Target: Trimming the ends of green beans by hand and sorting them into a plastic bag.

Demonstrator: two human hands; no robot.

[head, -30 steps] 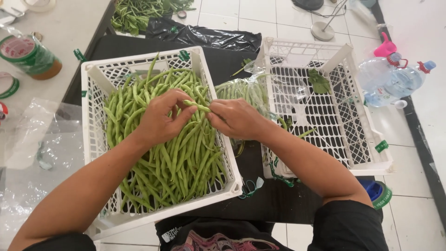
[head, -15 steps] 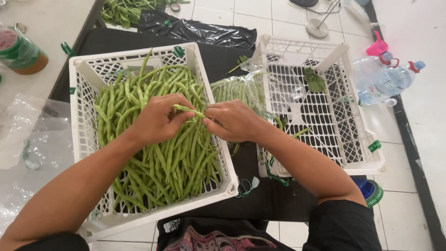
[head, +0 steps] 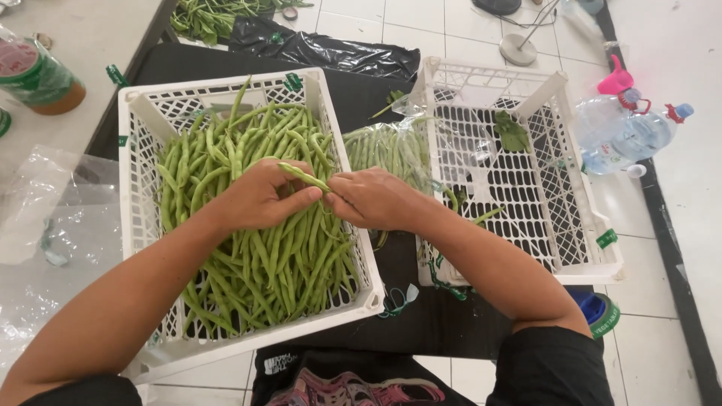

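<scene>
Pinching bean (head: 304, 177) — left hand (head: 259, 197), right hand (head: 372, 199)

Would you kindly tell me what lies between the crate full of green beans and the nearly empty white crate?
In the head view, a clear plastic bag of green beans lies between the full crate and the nearly empty crate, on the black sheet.

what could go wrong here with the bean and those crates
The green bean is pinched only at its ends between the left hand and right hand, so it might snap or drop back among the beans in the full crate. The bag of beans leans on the rim of the near-empty crate and could slide off.
</scene>
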